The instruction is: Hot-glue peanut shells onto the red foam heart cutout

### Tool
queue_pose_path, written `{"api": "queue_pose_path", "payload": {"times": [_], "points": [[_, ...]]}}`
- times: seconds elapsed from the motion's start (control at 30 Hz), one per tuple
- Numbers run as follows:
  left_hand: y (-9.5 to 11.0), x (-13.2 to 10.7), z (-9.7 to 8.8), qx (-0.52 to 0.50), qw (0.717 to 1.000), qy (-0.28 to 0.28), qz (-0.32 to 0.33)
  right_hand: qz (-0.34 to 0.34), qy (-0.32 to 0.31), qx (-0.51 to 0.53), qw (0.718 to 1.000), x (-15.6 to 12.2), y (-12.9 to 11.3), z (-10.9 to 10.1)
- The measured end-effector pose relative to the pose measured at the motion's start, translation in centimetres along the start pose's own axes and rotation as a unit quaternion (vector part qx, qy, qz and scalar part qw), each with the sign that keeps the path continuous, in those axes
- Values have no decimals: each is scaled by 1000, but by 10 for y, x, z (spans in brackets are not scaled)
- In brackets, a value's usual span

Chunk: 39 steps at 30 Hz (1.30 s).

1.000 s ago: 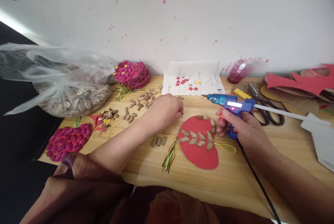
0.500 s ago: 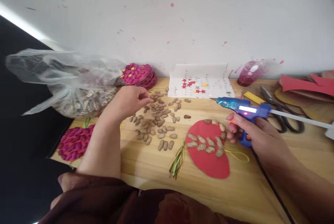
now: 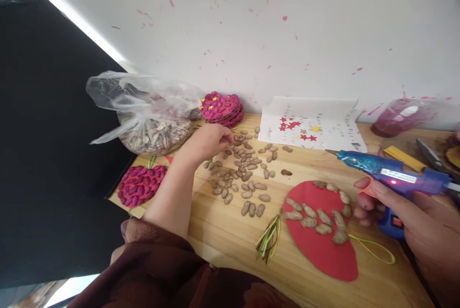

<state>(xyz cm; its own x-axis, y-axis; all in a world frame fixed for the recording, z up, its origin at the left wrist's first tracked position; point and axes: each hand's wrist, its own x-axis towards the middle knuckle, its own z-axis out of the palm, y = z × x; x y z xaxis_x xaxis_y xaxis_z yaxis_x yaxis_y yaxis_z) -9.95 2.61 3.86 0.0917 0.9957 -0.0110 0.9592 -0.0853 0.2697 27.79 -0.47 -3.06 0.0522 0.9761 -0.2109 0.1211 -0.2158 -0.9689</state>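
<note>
My right hand (image 3: 417, 212) is wrapped round a blue hot glue gun (image 3: 377, 166), fingers at its orange trigger, its metal nozzle pointing left. Below that hand lies a red cardboard shape (image 3: 325, 260) with peanuts (image 3: 309, 222) in rows across its middle and along its upper right edge. A green and yellow tassel (image 3: 269, 238) hangs off its left side, a cord loop (image 3: 377, 250) off its right. At the upper left of the loose peanuts (image 3: 247, 159), my left hand (image 3: 208, 142) has its fingers bent together; anything between the fingertips is hidden.
A clear plastic bag (image 3: 154, 131) of shells stands at the left. Near it are a stack of magenta decorated pieces (image 3: 224, 111) and another single one (image 3: 140, 186). Along the wall lie paper (image 3: 338, 128) with stars, a stained cup (image 3: 395, 119), a yellow strip (image 3: 404, 157) and scissors (image 3: 431, 154).
The view has turned left, so everything sits further right in the picture. My left hand stays low by the loose peanuts. The glue gun is still in my right hand.
</note>
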Motion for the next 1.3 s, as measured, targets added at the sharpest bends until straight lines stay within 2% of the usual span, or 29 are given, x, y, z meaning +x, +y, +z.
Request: {"api": "queue_pose_path", "payload": {"times": [0.1,0.23,0.33,0.53,0.73,0.87,1.07,1.17,1.3], "points": [[7,5,9,-4,999,34,41,-6,9,12,1000,-5,-7,4],[12,15,26,3,992,49,114,-24,-10,11,1000,-8,-16,9],[12,19,34,8,990,51,129,-14,2,15,1000,-11,-19,10],[13,22,37,14,993,33,117,17,1,27,999,-14,-22,10],[9,24,41,8,992,45,116,0,-28,42,999,-13,-20,8],[6,24,42,8,992,42,119,0,-28,44,999,-12,-20,8],[12,22,40,1,992,34,120,8,-13,32,999,-13,-22,10],[11,22,38,-6,992,49,115,17,1,23,1000,-13,-24,11],[10,20,34,-8,993,94,68,14,11,23,1000,-14,-25,12]]}}
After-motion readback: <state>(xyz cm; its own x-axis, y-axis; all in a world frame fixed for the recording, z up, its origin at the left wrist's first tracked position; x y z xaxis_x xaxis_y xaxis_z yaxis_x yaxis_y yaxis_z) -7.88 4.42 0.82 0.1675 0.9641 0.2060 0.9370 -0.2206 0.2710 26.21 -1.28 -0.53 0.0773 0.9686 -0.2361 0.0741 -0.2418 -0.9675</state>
